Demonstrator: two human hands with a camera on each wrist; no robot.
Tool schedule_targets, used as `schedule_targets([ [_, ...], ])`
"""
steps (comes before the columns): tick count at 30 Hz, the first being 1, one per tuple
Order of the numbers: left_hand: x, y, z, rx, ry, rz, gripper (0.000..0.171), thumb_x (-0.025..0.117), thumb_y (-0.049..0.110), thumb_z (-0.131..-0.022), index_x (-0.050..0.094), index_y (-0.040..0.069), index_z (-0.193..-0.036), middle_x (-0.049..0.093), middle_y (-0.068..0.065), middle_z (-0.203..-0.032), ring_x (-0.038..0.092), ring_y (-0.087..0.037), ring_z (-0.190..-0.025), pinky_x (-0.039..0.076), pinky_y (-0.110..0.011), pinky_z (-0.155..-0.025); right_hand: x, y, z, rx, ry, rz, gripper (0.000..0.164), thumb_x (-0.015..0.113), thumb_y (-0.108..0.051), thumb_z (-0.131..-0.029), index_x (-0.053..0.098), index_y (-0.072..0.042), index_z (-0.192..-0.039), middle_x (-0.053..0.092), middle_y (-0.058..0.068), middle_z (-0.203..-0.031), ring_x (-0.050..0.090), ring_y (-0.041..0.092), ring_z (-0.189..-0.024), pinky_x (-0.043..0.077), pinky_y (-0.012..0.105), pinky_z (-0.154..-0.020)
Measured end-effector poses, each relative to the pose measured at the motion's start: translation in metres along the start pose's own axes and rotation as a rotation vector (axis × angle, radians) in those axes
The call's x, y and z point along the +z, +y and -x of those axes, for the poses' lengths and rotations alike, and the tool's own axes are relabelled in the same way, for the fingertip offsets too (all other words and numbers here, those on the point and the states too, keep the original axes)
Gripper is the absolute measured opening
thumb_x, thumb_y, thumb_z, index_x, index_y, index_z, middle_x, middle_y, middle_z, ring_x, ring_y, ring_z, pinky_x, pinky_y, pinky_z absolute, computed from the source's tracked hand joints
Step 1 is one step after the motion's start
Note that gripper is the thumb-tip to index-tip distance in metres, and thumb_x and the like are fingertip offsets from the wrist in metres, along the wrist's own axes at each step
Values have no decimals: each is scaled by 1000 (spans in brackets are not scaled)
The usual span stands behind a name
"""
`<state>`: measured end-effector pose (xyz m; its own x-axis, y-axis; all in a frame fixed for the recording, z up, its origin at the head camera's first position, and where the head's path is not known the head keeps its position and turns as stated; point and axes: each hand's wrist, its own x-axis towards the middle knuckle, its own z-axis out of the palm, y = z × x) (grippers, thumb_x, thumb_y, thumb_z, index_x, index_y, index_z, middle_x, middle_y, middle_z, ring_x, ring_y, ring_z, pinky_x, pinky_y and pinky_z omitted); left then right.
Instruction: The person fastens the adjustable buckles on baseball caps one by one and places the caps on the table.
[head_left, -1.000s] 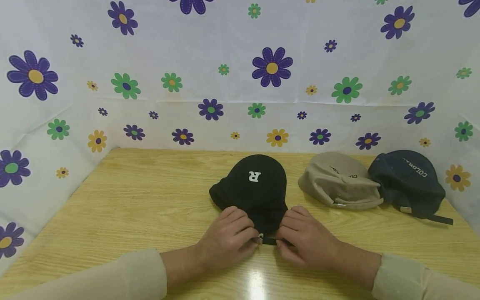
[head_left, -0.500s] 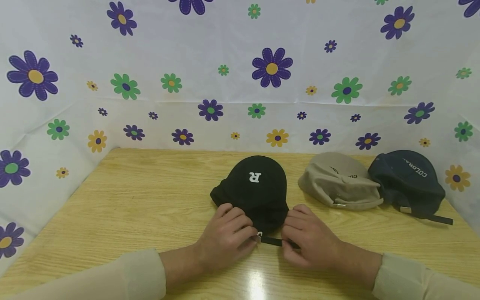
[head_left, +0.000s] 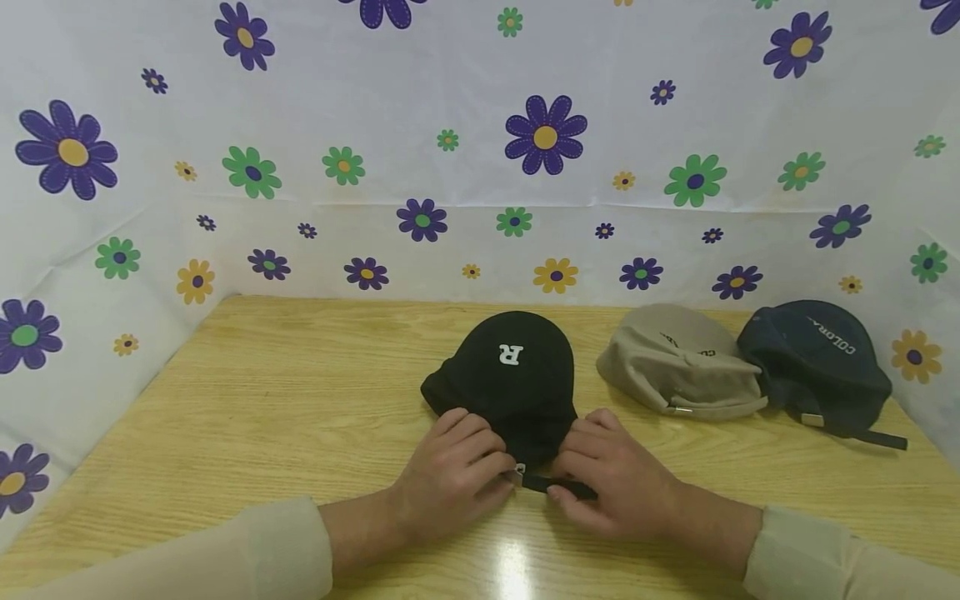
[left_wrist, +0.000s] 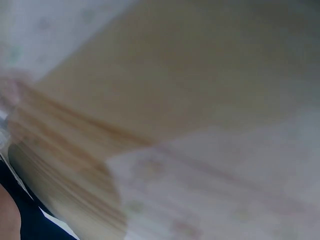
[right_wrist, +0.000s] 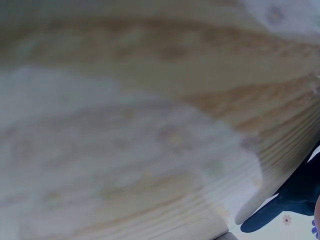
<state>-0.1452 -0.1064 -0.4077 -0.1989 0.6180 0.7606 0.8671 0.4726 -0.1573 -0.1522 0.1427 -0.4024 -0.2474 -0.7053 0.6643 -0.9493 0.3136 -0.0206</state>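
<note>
In the head view a black cap [head_left: 536,387] with a white letter R lies mid-table, its strap side toward me. My left hand [head_left: 453,471] grips its lower left edge, thumb and forefinger at the small metal buckle [head_left: 519,475]. Curled fingers of my right hand [head_left: 618,479] hold the lower right edge. The black strap [head_left: 542,483] runs from the buckle to the right hand, between its thumb and fingers. Both wrist views are mostly blurred tabletop; a dark shape [left_wrist: 30,210] fills the left one's lower corner, another dark piece [right_wrist: 295,197] the right one's.
On the wooden table [head_left: 285,392], a beige cap [head_left: 675,358] and a navy cap [head_left: 821,358] lie side by side at the right, touching. The navy cap's strap end [head_left: 881,439] sticks out rightward. A flower-print cloth [head_left: 480,175] stands behind and at both sides.
My right hand shifted slightly right along the strap, then back left, with its thumb now lower on the strap. More strap shows at the right hand. The left hand and cap barely moved.
</note>
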Motion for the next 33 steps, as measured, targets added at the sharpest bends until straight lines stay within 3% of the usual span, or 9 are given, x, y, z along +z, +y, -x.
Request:
schedule_targets([
  [8,2,-1,0,10,0,33,6,65,13,-85,71,13,-83,64,4,-82,58,-14,-79,45,-31,-80,1,0,-1,-29,-7,-1,20,53,-25,-98,61,-18,-81,51,-9,-77,47,8,-74,32,30,-82],
  [12,2,-1,0,14,-3,21,2,71,12,-81,70,13,-82,64,4,-82,57,-14,-79,44,-31,-79,2,1,-1,-57,19,-4,20,52,-23,-98,60,-18,-80,52,-8,-78,48,9,-75,33,31,-82],
  [15,1,0,0,12,-12,13,9,76,12,-76,70,14,-82,64,4,-82,57,-14,-79,43,-32,-79,3,2,-1,-74,35,-6,21,50,-22,-97,60,-17,-79,52,-8,-77,48,9,-75,33,31,-81],
  [33,0,1,0,-13,-12,-30,13,81,17,-74,72,17,-83,64,6,-84,56,-15,-82,40,-35,-81,2,3,-2,-101,79,13,17,51,-16,-88,56,-17,-72,49,-7,-73,46,11,-69,36,30,-75],
])
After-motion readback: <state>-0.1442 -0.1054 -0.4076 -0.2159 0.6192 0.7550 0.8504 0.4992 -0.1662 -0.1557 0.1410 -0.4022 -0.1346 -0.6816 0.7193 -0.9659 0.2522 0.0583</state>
